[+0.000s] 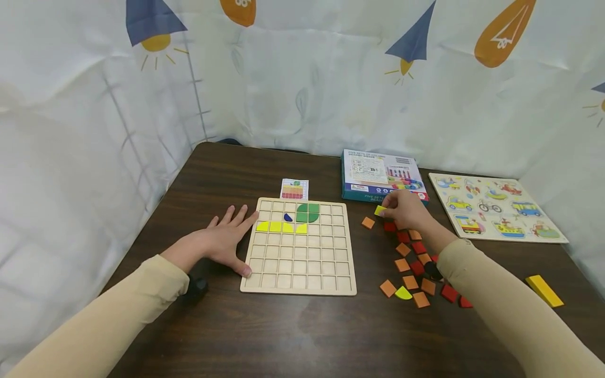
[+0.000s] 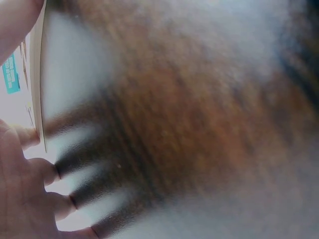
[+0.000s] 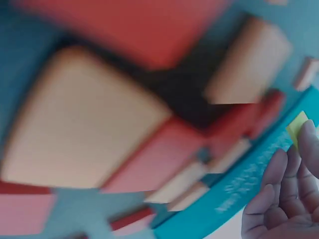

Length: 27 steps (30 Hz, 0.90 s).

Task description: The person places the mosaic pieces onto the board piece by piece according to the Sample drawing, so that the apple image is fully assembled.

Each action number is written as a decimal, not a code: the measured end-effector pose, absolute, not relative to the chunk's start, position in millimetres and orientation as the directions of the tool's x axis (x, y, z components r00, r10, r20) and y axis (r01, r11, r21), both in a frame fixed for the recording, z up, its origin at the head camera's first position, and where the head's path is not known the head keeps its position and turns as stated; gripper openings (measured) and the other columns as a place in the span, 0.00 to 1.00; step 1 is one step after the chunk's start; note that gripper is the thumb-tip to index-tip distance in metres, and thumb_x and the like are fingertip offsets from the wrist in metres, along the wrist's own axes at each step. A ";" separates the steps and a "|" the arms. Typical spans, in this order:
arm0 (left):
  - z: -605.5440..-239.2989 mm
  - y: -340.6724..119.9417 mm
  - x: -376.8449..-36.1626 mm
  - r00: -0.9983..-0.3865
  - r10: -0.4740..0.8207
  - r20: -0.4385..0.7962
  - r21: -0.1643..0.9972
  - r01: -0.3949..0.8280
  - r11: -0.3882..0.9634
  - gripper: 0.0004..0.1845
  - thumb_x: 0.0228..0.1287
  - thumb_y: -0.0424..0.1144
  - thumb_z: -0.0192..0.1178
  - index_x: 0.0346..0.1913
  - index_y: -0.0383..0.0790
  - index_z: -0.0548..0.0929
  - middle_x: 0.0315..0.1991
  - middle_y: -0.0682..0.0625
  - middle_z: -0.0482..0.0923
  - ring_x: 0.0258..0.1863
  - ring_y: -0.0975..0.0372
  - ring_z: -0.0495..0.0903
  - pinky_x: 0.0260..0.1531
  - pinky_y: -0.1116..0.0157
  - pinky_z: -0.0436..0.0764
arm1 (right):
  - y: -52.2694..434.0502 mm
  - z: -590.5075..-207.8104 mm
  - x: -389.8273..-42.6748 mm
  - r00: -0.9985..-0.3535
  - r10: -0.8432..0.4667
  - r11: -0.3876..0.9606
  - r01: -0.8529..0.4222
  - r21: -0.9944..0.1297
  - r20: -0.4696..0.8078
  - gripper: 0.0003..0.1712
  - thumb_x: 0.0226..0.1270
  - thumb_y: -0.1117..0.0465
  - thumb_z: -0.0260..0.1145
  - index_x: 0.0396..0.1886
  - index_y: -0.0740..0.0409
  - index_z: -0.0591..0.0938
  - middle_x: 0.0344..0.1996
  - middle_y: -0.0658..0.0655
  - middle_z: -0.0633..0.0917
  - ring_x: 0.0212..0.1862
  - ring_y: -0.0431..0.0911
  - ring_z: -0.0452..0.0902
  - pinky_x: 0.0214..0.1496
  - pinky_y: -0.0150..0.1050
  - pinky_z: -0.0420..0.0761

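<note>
Right hand sits on the table just in front of the blue box, at the far end of the loose tile scatter. Grip: fingertips curled and pinching a small yellow tile, which sticks out at the hand's left side, raised a little off the wood. In the right wrist view the same yellow tile shows at the fingertips, against the teal edge of the box; the rest of that view is blurred.

Left hand lies flat, palm down, fingers straight and spread, touching the left edge of the wooden grid board; thumb against its lower left side. It holds nothing. Left wrist view is too blurred to add more than fingers on dark wood beside the board edge.

Board carries a row of yellow pieces, a green piece and a small blue piece in its upper rows. The pinched tile is well to the right of the board, apart from it.

Pattern card lies just behind the board. Orange and red tiles lie under the right forearm.
</note>
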State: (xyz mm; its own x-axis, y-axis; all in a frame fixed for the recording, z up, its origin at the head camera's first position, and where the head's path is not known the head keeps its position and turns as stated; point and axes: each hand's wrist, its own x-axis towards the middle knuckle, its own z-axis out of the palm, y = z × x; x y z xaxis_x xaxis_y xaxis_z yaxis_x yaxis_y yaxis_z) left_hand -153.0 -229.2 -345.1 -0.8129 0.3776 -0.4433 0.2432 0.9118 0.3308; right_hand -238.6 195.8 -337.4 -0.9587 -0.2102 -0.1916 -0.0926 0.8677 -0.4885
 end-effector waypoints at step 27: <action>-350.0 -229.9 -155.0 -0.816 0.370 -0.444 0.315 0.244 0.917 0.79 0.37 0.70 0.78 0.83 0.40 0.40 0.82 0.30 0.31 0.80 0.30 0.31 0.70 0.25 0.40 | 68.5 -347.4 -216.9 -0.852 -0.486 0.740 -0.283 -0.610 -0.195 0.04 0.70 0.61 0.71 0.40 0.56 0.90 0.37 0.54 0.89 0.37 0.46 0.77 0.42 0.35 0.79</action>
State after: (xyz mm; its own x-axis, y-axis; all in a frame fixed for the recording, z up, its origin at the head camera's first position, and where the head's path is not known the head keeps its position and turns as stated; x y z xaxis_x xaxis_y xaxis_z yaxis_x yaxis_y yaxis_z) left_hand -155.0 -229.9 -350.0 -0.8163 0.3699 -0.4436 0.2442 0.9170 0.3154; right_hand -216.9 68.5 -347.4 -0.8517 -0.4863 -0.1953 -0.2828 0.7403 -0.6100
